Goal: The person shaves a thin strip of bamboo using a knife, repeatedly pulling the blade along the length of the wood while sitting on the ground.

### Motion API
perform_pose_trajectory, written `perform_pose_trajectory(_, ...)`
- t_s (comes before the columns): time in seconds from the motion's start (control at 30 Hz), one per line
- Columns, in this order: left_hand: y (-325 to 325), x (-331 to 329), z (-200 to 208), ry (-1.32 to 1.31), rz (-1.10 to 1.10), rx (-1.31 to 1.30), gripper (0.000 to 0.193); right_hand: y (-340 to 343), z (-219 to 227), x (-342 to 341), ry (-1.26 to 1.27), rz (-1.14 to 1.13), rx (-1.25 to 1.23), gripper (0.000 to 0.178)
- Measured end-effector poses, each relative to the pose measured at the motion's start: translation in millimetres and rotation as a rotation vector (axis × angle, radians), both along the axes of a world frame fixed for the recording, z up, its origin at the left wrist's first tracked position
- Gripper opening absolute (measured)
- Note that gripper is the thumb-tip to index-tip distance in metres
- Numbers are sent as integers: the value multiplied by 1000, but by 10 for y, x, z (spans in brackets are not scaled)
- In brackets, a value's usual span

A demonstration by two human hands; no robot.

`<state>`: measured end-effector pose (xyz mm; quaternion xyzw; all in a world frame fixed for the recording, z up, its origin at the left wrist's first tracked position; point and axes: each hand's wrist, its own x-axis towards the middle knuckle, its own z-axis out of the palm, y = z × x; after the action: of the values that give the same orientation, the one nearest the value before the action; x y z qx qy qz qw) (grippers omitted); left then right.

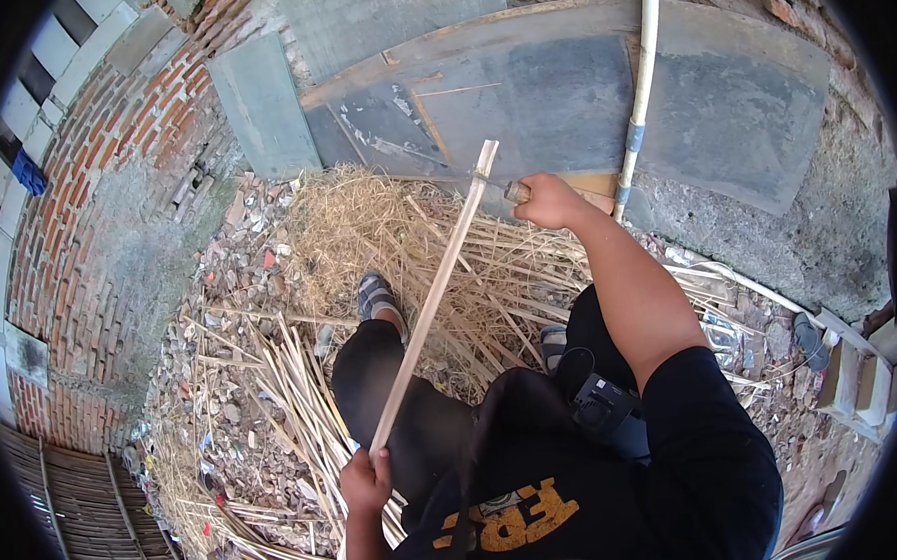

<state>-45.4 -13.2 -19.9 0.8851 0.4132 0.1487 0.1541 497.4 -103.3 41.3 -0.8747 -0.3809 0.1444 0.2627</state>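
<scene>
My left hand is closed round the near end of a long, pale bamboo strip, which slants up and away over my left leg. In my right hand is the handle of a knife, held out at arm's length. Its thin blade points left and meets the strip a little short of the far end. Whether the blade has cut into the strip is too small to tell.
Split bamboo strips lie heaped left of my legs. Straw-like shavings cover rubble ahead. Grey panels and a white pipe stand against the far wall. A brick wall rises at left, and a small black device rests by my lap.
</scene>
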Motion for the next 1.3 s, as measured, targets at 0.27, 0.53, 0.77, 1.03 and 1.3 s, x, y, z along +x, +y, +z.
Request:
perform_pose_trajectory(0.27,8,36,36,-6,-21,4,47,-40,199,-238,-167,102,-65,37)
perform_pose_trajectory(0.53,-2,63,50,-22,-8,-35,45,94,323,-914,-338,503,-91,21)
perform_pose_trajectory(0.77,56,61,2,21,-22,-9,47,18,120,-17,-181,-72,-16,27)
perform_pose_trajectory(1.03,16,65,31,-30,9,-49,45,9,66,-48,103,-33,53,37)
perform_pose_trajectory(1.3,25,64,27,-5,2,-25,45,-23,221,-248,-149,-53,7,31)
